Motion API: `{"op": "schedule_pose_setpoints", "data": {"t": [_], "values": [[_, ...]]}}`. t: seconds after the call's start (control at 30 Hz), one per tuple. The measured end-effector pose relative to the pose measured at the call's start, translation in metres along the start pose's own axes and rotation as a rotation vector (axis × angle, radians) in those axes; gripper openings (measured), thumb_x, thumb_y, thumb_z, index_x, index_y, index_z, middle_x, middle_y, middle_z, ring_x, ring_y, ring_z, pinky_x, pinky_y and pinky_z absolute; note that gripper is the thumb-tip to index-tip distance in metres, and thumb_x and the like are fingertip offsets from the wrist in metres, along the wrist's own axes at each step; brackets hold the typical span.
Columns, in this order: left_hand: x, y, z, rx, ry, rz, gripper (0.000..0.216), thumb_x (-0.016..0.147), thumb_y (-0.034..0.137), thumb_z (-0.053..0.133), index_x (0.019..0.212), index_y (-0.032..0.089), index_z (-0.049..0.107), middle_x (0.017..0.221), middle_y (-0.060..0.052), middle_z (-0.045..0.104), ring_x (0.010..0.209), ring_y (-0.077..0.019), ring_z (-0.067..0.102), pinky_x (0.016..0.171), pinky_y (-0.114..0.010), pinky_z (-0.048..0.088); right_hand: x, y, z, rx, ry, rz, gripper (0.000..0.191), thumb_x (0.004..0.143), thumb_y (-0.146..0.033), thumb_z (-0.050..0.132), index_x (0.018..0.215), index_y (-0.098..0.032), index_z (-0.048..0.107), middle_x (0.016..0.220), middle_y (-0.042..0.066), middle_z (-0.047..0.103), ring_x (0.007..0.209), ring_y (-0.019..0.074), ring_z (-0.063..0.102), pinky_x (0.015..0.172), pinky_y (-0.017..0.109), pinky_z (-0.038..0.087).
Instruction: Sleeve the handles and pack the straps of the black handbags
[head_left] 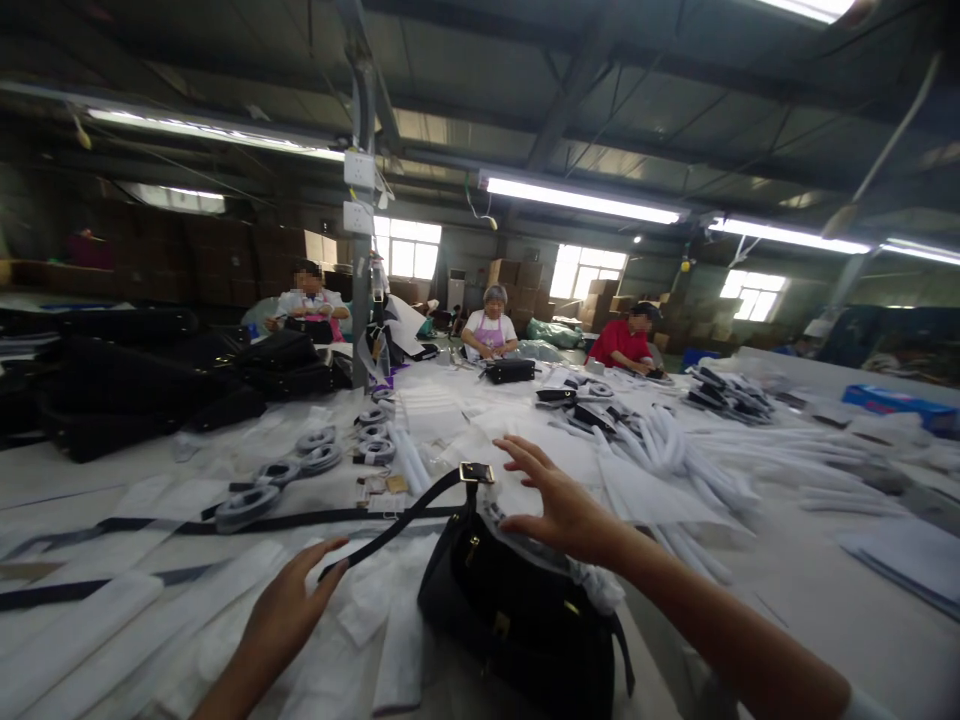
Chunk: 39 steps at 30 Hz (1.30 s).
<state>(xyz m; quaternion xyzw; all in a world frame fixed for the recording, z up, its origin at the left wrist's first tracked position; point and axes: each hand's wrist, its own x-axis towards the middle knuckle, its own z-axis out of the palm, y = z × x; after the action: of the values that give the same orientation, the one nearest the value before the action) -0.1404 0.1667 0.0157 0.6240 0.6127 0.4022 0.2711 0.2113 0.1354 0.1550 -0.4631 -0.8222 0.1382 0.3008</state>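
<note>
A black handbag (525, 630) with gold fittings stands tilted on the table edge in front of me. White wrapping shows along its top opening. Its black strap (405, 520) runs left through a gold buckle (477, 473). Between the thumb and fingers of my left hand (300, 590) is the strap's free end. My right hand (555, 500) hovers just right of the buckle, above the bag's opening, with fingers apart and nothing visible in them.
White foam strips (82, 630) and long black straps (300, 518) lie at left. Coiled straps in wrapping (247, 505) sit beyond them. White padding tubes (667, 450) are heaped at right. Black bags (150, 380) pile up at far left, near a metal post (362, 300). Several co-workers (491, 325) work across the table.
</note>
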Motion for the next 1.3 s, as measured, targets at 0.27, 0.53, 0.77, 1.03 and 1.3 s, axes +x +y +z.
{"op": "schedule_pose_setpoints", "data": {"t": [0.27, 0.53, 0.77, 1.03, 1.3], "values": [[0.023, 0.087, 0.046, -0.258, -0.284, 0.374, 0.064, 0.089, 0.050, 0.053, 0.144, 0.019, 0.043, 0.139, -0.012, 0.057, 0.127, -0.0275, 0.055, 0.108, -0.041, 0.041, -0.050, 0.011, 0.023, -0.317, -0.094, 0.395, 0.053, 0.078, -0.021, 0.067, 0.131, -0.020, 0.059, 0.115, 0.016, 0.070, 0.107, 0.0347, 0.065, 0.091, 0.044, 0.047], [0.025, 0.147, 0.040, -0.402, -0.527, 0.435, 0.049, 0.085, 0.041, 0.065, 0.128, 0.019, 0.061, 0.128, -0.010, 0.066, 0.115, -0.0274, 0.060, 0.098, -0.036, 0.047, -0.052, 0.032, -0.021, 0.706, 0.407, 0.346, 0.021, 0.076, -0.033, 0.077, 0.089, -0.018, 0.071, 0.077, 0.001, 0.071, 0.075, 0.0167, 0.064, 0.077, 0.028, 0.048], [0.011, 0.183, 0.066, -0.211, -0.675, 0.399, 0.047, 0.086, 0.044, 0.061, 0.126, 0.019, 0.064, 0.093, -0.005, 0.071, 0.074, -0.0163, 0.060, 0.062, -0.023, 0.043, -0.051, 0.067, -0.017, 1.206, 0.672, 0.320, 0.032, 0.061, -0.044, 0.087, 0.079, -0.025, 0.069, 0.077, -0.006, 0.067, 0.074, 0.0101, 0.061, 0.083, 0.023, 0.052], [-0.006, 0.206, 0.094, -0.171, -0.583, 0.386, 0.034, 0.081, 0.045, 0.067, 0.102, 0.019, 0.073, 0.093, -0.005, 0.068, 0.084, -0.0194, 0.059, 0.069, -0.025, 0.043, -0.046, 0.083, -0.017, 1.493, 0.651, 0.302, 0.036, 0.053, -0.038, 0.092, 0.077, -0.023, 0.070, 0.074, -0.005, 0.067, 0.067, 0.0081, 0.062, 0.074, 0.018, 0.056], [-0.033, 0.209, 0.098, -0.384, -0.627, 0.316, 0.039, 0.083, 0.049, 0.064, 0.099, 0.015, 0.073, 0.087, -0.005, 0.070, 0.084, -0.0198, 0.061, 0.079, -0.028, 0.044, -0.051, 0.089, -0.024, 1.425, 0.561, 0.267, 0.032, 0.057, -0.040, 0.089, 0.076, -0.023, 0.069, 0.072, -0.004, 0.065, 0.063, 0.0098, 0.060, 0.067, 0.021, 0.056]]}}
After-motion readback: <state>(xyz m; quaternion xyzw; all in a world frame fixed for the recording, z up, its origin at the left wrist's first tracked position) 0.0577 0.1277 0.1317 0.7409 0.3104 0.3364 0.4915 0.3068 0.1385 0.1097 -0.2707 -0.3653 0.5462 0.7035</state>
